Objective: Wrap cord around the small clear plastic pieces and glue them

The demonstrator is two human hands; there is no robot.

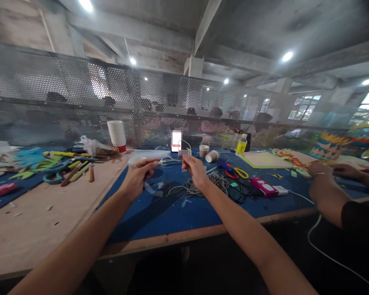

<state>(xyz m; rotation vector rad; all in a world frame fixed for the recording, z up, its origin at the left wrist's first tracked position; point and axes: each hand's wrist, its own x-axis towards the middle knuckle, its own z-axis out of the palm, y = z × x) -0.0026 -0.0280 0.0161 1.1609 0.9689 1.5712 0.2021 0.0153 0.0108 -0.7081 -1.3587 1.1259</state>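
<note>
My left hand is raised over the blue mat, thumb and fingers pinched together on what looks like the end of a thin cord. Level with it, my right hand pinches the same pale strand, and a loop of it seems to rise above those fingertips. Blur makes the strand's exact path hard to follow. Below and just right of my right hand lies a tangled bundle of grey cord on the mat. A white cup is partly hidden behind my left hand.
Scissors with yellow and red handles, a magenta box, paper cups, a yellow-labelled bottle and a lit phone are on the mat. Tools and stacked cups stand left. A co-worker's arms reach in right.
</note>
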